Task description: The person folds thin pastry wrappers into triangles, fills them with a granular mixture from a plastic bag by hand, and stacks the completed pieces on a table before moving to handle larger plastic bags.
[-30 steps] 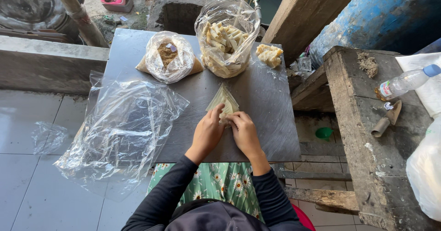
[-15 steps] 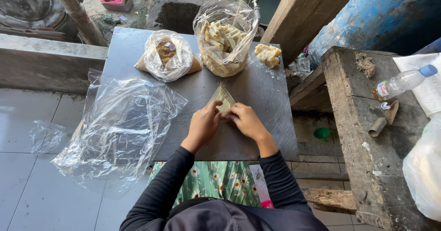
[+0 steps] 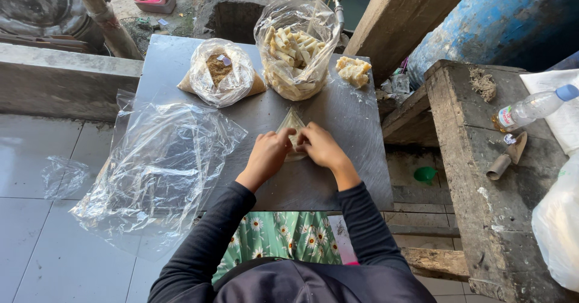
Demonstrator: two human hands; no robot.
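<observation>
My left hand (image 3: 266,156) and my right hand (image 3: 321,147) both press on a small triangular pastry wrapper (image 3: 292,124) lying on the grey metal tabletop (image 3: 338,164). The fingertips meet over its lower part, hiding it. Behind it stands an open clear bag of pale finished rolls (image 3: 294,51). To the left of that sits a clear bag of brown filling (image 3: 221,73). A small heap of pale pieces (image 3: 353,70) lies at the table's far right.
A large crumpled clear plastic sheet (image 3: 160,170) hangs over the table's left edge. A rough wooden bench (image 3: 482,176) on the right holds a plastic bottle (image 3: 531,106) and a small scoop (image 3: 508,157). A blue barrel (image 3: 500,19) stands behind.
Both hands have shifted slightly forward and closed in over the wrapper, which lies flatter now and is more covered by the fingers.
</observation>
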